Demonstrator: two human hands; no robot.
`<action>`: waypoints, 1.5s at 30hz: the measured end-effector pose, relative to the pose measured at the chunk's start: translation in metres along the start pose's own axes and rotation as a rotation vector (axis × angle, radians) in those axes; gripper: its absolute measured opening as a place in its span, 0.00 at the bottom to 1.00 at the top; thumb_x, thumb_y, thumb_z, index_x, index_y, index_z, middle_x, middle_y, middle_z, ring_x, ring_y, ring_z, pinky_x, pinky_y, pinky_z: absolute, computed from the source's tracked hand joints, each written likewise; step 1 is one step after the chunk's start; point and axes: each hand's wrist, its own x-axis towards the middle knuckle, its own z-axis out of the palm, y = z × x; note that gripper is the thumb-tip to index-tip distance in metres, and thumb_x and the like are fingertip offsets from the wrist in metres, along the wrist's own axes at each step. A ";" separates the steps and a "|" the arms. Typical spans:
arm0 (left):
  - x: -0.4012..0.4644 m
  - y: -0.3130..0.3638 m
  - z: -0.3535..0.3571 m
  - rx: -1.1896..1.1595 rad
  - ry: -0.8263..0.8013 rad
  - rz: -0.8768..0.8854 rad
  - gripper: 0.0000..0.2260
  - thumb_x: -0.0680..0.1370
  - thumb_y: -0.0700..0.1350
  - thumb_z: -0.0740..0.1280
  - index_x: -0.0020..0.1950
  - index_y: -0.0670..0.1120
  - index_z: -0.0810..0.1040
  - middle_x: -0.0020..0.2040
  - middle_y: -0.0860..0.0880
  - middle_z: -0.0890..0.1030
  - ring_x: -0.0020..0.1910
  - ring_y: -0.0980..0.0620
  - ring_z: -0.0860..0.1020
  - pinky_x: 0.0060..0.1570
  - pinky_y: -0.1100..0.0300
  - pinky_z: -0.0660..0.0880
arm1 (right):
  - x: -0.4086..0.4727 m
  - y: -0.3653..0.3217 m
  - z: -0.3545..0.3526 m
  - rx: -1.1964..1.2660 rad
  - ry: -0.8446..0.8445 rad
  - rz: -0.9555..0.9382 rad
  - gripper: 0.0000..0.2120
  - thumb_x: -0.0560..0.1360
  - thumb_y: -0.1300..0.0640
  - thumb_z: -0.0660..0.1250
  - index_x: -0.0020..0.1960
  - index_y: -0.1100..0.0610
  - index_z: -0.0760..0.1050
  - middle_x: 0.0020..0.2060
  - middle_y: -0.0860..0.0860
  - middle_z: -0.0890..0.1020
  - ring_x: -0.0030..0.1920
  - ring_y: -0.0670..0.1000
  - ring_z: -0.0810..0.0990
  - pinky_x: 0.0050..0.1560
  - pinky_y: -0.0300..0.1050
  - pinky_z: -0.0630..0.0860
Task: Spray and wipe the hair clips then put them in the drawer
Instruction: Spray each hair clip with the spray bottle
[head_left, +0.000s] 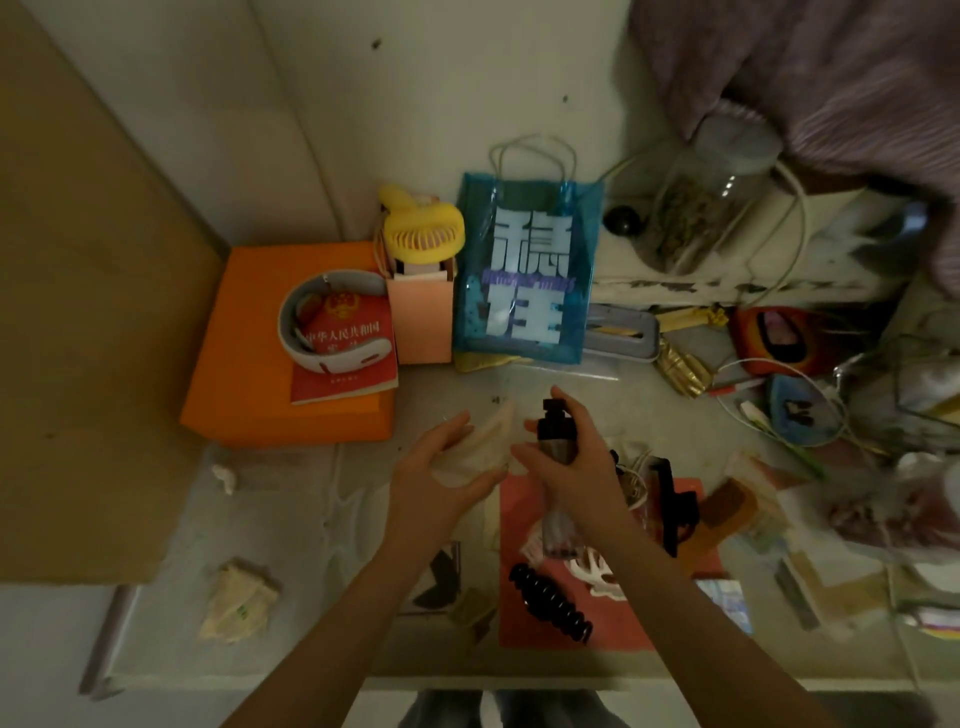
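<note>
spray bottle (557, 441) body: behind right hand (574, 457) | right clutter: blurred

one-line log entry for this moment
left hand: holds pale cloth | right hand: grips dark spray bottle | black hair clip: on desk
</note>
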 end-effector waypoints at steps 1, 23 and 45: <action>0.001 0.009 -0.001 0.003 0.011 0.025 0.28 0.65 0.45 0.79 0.62 0.56 0.74 0.55 0.62 0.77 0.55 0.67 0.75 0.55 0.70 0.72 | 0.001 -0.008 -0.002 0.006 -0.011 -0.023 0.33 0.70 0.56 0.74 0.71 0.47 0.64 0.53 0.46 0.80 0.52 0.44 0.81 0.53 0.45 0.80; 0.009 0.184 -0.041 0.158 0.021 0.514 0.37 0.63 0.49 0.79 0.66 0.63 0.65 0.58 0.69 0.72 0.59 0.70 0.71 0.59 0.70 0.71 | -0.007 -0.164 -0.041 0.402 -0.009 -0.324 0.19 0.69 0.63 0.74 0.57 0.53 0.74 0.51 0.63 0.81 0.49 0.62 0.82 0.41 0.49 0.82; 0.029 0.290 -0.043 -0.447 0.144 0.419 0.26 0.65 0.33 0.76 0.58 0.51 0.75 0.42 0.49 0.86 0.40 0.61 0.83 0.32 0.70 0.77 | -0.006 -0.272 -0.035 0.715 0.124 -0.544 0.24 0.66 0.58 0.75 0.59 0.46 0.76 0.49 0.59 0.81 0.48 0.60 0.84 0.43 0.49 0.81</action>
